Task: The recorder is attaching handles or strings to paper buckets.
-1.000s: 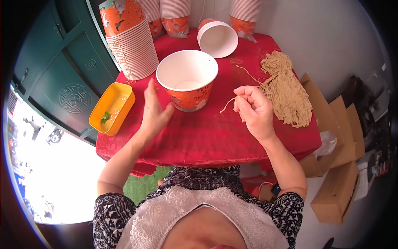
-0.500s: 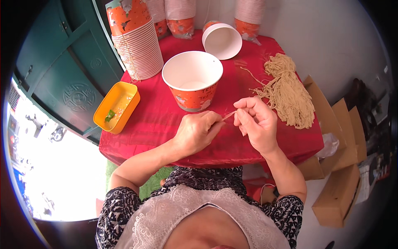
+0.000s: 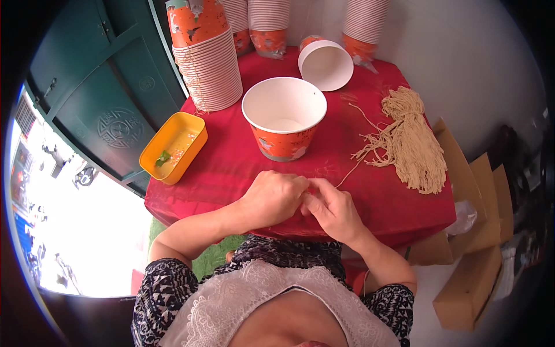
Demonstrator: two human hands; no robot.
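The curled left hand [image 3: 272, 199] and right hand [image 3: 338, 214] are placed together beside a beige string [image 3: 351, 172]; whether either grip is closed on it cannot be told.

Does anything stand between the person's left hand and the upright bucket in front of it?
Nothing visible does: just red cloth shows between the left hand and the bucket. A thin strand beside the right hand lies off to the right of that path.
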